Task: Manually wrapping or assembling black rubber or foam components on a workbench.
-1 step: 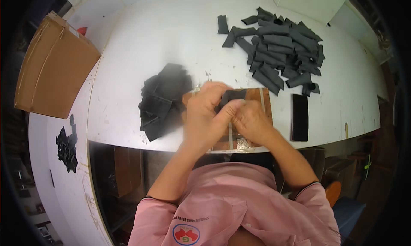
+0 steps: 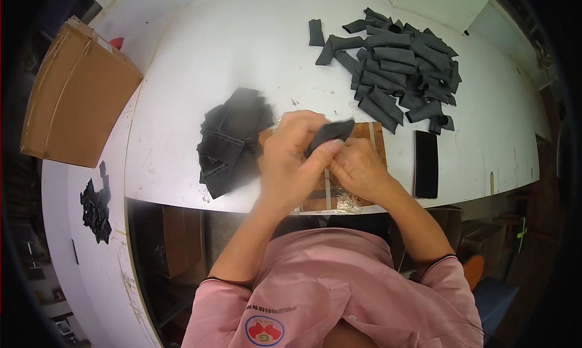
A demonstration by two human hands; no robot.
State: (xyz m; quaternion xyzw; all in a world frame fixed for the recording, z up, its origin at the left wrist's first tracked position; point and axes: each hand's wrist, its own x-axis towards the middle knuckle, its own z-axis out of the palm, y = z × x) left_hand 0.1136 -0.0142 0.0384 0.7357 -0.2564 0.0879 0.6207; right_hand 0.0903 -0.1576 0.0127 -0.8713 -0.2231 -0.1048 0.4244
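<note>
Both of my hands grip a small dark grey fabric sleeve point(image 2: 329, 133) above a brown, tape-strapped cardboard board point(image 2: 371, 136) at the table's near edge. My left hand point(image 2: 290, 160) wraps round the sleeve from the left, thumb pressed along it. Against its lower right side, my right hand point(image 2: 362, 169) is closed with bent fingers. The sleeve's free end sticks up toward the upper right; its lower part is hidden by the hands. Beside my left hand lies a heap of flat black fabric pieces point(image 2: 233, 127).
At the far right is a big pile of dark grey fabric tubes point(image 2: 394, 57). A black phone-like slab point(image 2: 426, 165) lies right of the board. A cardboard box point(image 2: 82, 96) stands at the left, with a small black fabric heap point(image 2: 96, 211) on the side table point(image 2: 66, 227).
The sleeve's upper end has opened out and now points up and to the right, where before it was bunched between the hands. Both hands stay nearly in place.
</note>
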